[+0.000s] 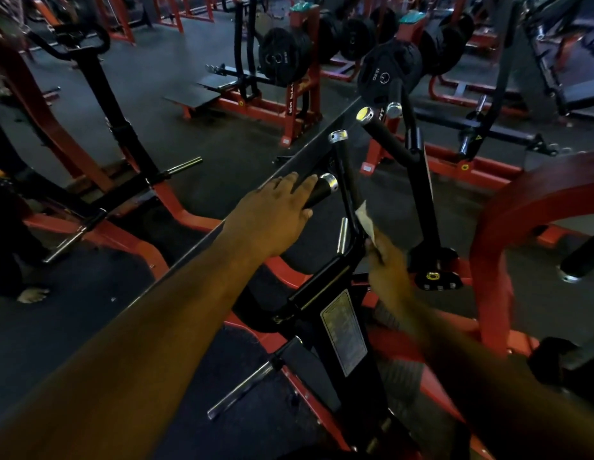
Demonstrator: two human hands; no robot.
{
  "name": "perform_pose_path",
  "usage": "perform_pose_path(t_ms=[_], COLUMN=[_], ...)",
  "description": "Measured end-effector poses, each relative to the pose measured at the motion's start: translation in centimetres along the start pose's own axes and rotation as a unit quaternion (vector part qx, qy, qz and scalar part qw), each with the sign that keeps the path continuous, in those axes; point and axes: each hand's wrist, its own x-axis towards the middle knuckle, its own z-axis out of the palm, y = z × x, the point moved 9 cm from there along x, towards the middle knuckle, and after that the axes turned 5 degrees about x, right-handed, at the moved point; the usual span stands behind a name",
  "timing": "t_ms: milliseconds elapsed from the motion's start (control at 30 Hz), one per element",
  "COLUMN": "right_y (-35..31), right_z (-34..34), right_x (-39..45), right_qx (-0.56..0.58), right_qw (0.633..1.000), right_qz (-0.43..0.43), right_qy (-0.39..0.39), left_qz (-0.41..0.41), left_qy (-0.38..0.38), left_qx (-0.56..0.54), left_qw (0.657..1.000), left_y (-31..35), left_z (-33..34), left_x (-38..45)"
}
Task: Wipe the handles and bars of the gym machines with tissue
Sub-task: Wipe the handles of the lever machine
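From the head camera, the left hand (272,214) lies palm-down over a short black foam-gripped handle with a shiny chrome end cap (320,190); its fingers are straight and close together, draped along the top of the grip, with the chrome cap poking out just past the fingertips and the thumb tucked at the lower side of the grip. The right hand (388,270), blurred, sits lower and to the right, holding a crumpled white tissue (367,220) — the paper sticks up out of the top of the hand, above the curled fingers, and lies against a slim black upright bar with a chrome cap at its top (347,180). How exactly the fingers pinch the tissue I cannot tell through the blur. Just beside that bar stands a short chrome peg (342,235), and below it the black machine frame carries a pale rectangular instruction label (343,333). Further right rises a second thick black handle with a bright round chrome cap (377,127). Behind, black round weight plates (282,56) hang on red steel racks (303,94) over a dark rubber floor (176,71). At the far left edge, a bare foot (33,295) of another person rests on the floor.
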Motion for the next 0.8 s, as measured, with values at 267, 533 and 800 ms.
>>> perform_pose_path(t_ms=[267,533,800], right_y=[4.1,-0.4,2.8], right_z=[1.8,2.9,1.8], right_x=[-5.8,-1.0,-1.6], right_qx=[0.242,0.279,0.274], right_qw=[0.936,0.921,0.885], right_qz=[0.243,0.26,0.355], right_qy=[0.083,0.083,0.121], left_qz=[0.004,0.005,0.014], left_qy=[-0.007,-0.003,-0.006], left_qx=[0.0,0.003,-0.03], left_qw=[1.0,1.0,0.999], left_y=[0.0,-0.1,-0.2], left_z=[0.1,0.2,0.9], left_x=[0.1,0.0,0.5])
